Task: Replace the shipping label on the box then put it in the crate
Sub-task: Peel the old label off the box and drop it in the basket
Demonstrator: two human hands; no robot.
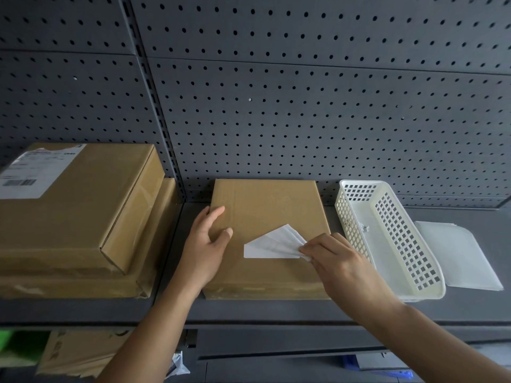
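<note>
Dim, even light; wide-angle edge warp.

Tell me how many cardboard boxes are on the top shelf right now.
3. One box sits in the middle under both hands; a labelled box is stacked on a wider box at left. More cardboard shows below the shelf.

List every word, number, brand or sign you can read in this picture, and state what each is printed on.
No text can be read.
Shipping label on the top box of the stack at left: lines of print and a barcode, too blurred to read.
White label being peeled from the middle box by the right hand: no print shows.
White basket: unmarked.
</note>
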